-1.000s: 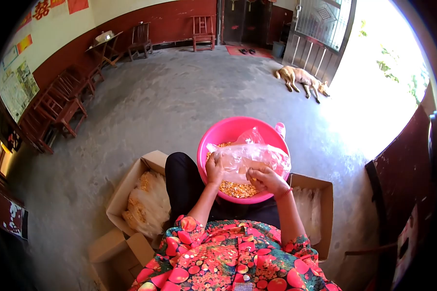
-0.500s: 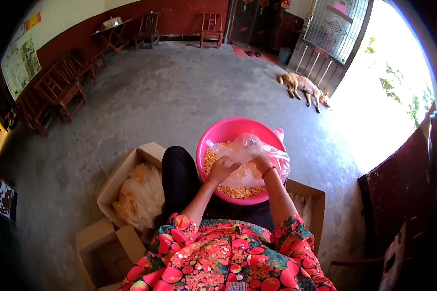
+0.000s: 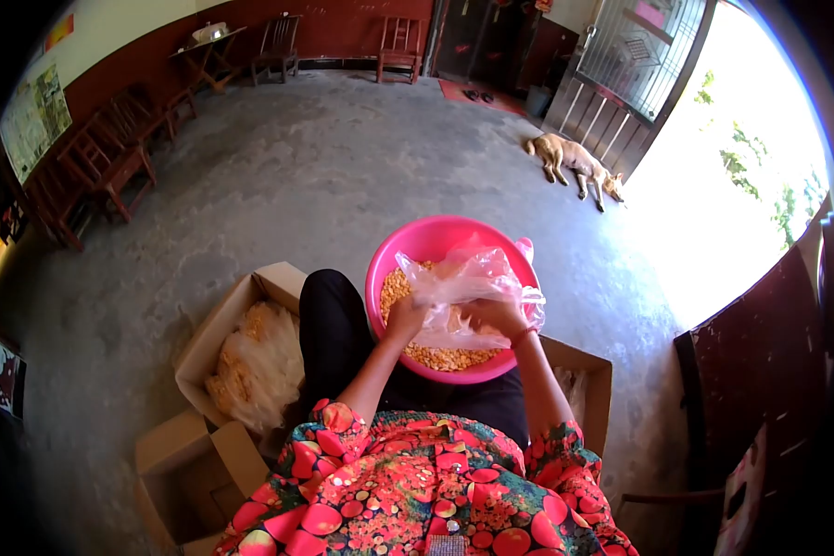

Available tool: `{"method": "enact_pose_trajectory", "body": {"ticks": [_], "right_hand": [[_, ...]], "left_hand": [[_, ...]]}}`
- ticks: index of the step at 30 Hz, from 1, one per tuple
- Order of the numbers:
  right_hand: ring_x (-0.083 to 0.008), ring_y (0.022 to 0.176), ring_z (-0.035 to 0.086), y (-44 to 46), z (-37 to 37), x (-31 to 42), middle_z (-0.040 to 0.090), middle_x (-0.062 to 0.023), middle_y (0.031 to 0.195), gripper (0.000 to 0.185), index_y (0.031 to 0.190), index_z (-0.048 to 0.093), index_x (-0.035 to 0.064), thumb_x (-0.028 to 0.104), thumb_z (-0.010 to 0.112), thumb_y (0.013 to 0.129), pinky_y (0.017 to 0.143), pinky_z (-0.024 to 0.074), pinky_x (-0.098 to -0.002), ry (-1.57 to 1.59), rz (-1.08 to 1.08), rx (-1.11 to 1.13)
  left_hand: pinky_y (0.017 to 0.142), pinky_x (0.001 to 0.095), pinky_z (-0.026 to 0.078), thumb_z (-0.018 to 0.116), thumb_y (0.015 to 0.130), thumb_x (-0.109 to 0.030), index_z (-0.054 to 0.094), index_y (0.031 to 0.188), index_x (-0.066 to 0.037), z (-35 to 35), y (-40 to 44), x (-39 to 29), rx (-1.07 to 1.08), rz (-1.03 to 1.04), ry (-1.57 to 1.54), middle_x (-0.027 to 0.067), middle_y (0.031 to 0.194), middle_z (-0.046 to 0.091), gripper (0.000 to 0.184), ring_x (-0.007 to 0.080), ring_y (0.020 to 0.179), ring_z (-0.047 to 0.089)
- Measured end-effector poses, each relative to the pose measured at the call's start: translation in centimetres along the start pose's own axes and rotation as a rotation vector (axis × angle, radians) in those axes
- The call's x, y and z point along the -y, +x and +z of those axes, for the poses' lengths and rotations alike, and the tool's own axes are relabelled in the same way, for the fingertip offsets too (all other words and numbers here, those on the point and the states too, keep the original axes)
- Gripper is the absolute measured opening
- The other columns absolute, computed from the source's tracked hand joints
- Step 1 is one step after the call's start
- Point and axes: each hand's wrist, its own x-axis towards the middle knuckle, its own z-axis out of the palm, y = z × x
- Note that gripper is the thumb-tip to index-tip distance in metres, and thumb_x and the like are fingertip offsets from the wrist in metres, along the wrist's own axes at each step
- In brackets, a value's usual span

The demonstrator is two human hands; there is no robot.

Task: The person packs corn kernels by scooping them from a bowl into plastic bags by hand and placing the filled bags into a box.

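Ahead, past basin rim [image 3: 408, 239], broad floor [image 3: 296, 176]

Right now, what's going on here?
A person has both hands at a clear plastic bag above a pink basin of yellow kernels. The left hand is at the bag's near-left side, the right hand at its right; the exact finger grip is unclear. Beside the left leg, a carton holds clear plastic with yellow contents. A dog lies near the open door.
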Motion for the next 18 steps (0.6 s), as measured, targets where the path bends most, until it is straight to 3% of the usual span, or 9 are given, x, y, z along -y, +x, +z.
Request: {"method": "enact_pose_trajectory", "body": {"ticks": [1, 3, 4, 5, 7, 9, 14, 17, 18], "right_hand": [[-0.0139, 0.073, 0.055, -1.0, -0.7, 3.3, 0.057, -0.0059, 0.078, 0.029, 0.104, 0.05, 0.0053, 0.018, 0.052, 0.078, 0.066, 0.0453, -0.0254, 0.551, 0.293, 0.422], [-0.0196, 0.081, 0.056, -2.3, 1.3, 3.9, 0.058, -0.0101, 0.081, 0.031, 0.107, 0.048, 0.0052, 0.017, 0.051, 0.078, 0.07, 0.0452, -0.0269, 0.357, 0.247, 0.575], [-0.0261, 0.083, 0.056, -2.3, 5.2, -0.6, 0.058, -0.0137, 0.086, 0.032, 0.106, 0.048, 0.0064, 0.021, 0.051, 0.077, 0.074, 0.0429, -0.0319, -0.019, -0.214, 0.316], [-0.0323, 0.084, 0.054, -2.4, 7.2, -2.5, 0.055, -0.0172, 0.091, 0.034, 0.106, 0.049, 0.008, 0.025, 0.05, 0.077, 0.076, 0.0409, -0.0372, 0.023, -0.238, 0.266], [-0.0318, 0.086, 0.053, -3.0, 7.7, -2.3, 0.055, -0.016, 0.095, 0.033, 0.104, 0.051, 0.0089, 0.028, 0.049, 0.077, 0.076, 0.0407, -0.0382, -0.175, -0.088, 0.232], [-0.0325, 0.085, 0.053, -2.7, 7.9, -2.5, 0.055, -0.0166, 0.094, 0.034, 0.104, 0.051, 0.009, 0.029, 0.049, 0.076, 0.076, 0.0407, -0.0387, -0.163, -0.097, 0.19], [-0.0289, 0.087, 0.054, -2.5, 5.4, 0.3, 0.055, -0.0168, 0.096, 0.032, 0.105, 0.051, 0.0095, 0.026, 0.049, 0.078, 0.076, 0.0414, -0.0358, -0.259, -0.155, 0.204], [-0.0219, 0.091, 0.053, -1.1, 4.1, 1.0, 0.055, -0.0129, 0.098, 0.03, 0.108, 0.05, 0.0082, 0.02, 0.049, 0.08, 0.078, 0.0413, -0.0305, 0.132, -0.087, 0.357], [-0.0187, 0.093, 0.052, -0.6, 4.3, 0.3, 0.055, -0.0107, 0.099, 0.03, 0.109, 0.049, 0.0068, 0.017, 0.048, 0.081, 0.079, 0.0409, -0.0285, 0.259, -0.056, 0.337]], "left_hand": [[0.059, 0.0252, 0.043, 0.05, 0.077, -0.009, 0.058, 0.088, 0.001, 0.0, 0.0, -0.3, -0.047, -0.048, -0.219, 0.0043, 0.075, 0.059, 0.017, 0.0123, 0.066, 0.054], [0.058, 0.0243, 0.043, 0.048, 0.079, -0.01, 0.057, 0.087, 0.001, 0.1, 0.0, -0.6, -0.116, -0.018, -0.291, 0.0017, 0.072, 0.056, 0.016, 0.0114, 0.063, 0.053], [0.058, 0.0243, 0.043, 0.048, 0.079, -0.01, 0.057, 0.087, 0.001, 0.1, 0.0, -0.3, -0.118, -0.017, -0.293, 0.0017, 0.072, 0.056, 0.016, 0.0114, 0.063, 0.053], [0.057, 0.0234, 0.043, 0.047, 0.081, -0.011, 0.056, 0.088, 0.0, 0.2, 0.1, 0.1, -0.145, 0.028, -0.272, 0.0018, 0.072, 0.056, 0.016, 0.0109, 0.063, 0.053], [0.056, 0.0226, 0.042, 0.046, 0.082, -0.012, 0.056, 0.089, 0.0, 0.2, 0.1, -0.1, -0.172, 0.073, -0.252, 0.0019, 0.073, 0.057, 0.017, 0.0104, 0.063, 0.053], [0.054, 0.021, 0.042, 0.043, 0.083, -0.012, 0.056, 0.087, -0.001, 0.0, -0.3, -1.4, -0.134, -0.266, -0.749, 0.0012, 0.07, 0.055, 0.018, 0.0089, 0.061, 0.052], [0.048, 0.0198, 0.04, 0.041, 0.079, -0.009, 0.055, 0.084, -0.003, 0.1, 0.0, 0.2, -0.197, -0.171, -0.587, -0.0007, 0.066, 0.051, 0.016, 0.0074, 0.057, 0.05], [0.048, 0.0184, 0.039, 0.044, 0.078, -0.01, 0.055, 0.089, -0.003, -0.5, -0.4, -2.3, -0.178, -0.186, -0.586, -0.0018, 0.068, 0.051, 0.017, 0.0066, 0.057, 0.049], [0.055, 0.0199, 0.041, 0.047, 0.076, -0.01, 0.054, 0.094, -0.002, -0.8, -0.8, -4.0, -0.143, -0.233, -0.532, 0.0007, 0.074, 0.053, 0.02, 0.0091, 0.066, 0.051]]}}
